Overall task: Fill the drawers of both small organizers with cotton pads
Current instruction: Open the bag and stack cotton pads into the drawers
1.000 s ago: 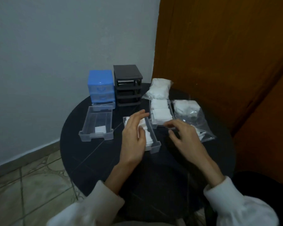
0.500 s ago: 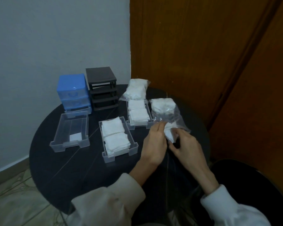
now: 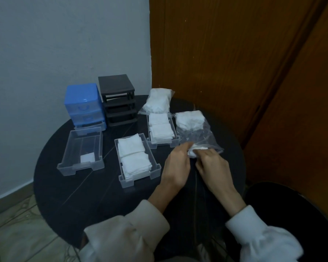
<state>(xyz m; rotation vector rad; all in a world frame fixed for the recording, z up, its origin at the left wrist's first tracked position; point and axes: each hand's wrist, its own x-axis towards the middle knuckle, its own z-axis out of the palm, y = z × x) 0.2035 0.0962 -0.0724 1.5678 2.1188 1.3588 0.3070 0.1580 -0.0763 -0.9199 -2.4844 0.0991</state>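
Two drawers [image 3: 136,157] filled, third drawer [image 3: 81,150] nearly empty; both hands [image 3: 176,163] seemingly pinching pads [image 3: 194,151] from bag [image 3: 197,135] at bench's right edge.

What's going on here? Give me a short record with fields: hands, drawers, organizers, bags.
hands: left hand and right hand both pinch a wad of cotton pads at the mouth of the near bag
drawers: left drawer holds one pad; middle drawer and right drawer are full
organizers: blue organizer, black organizer with empty slots
bags: far bag lies untouched
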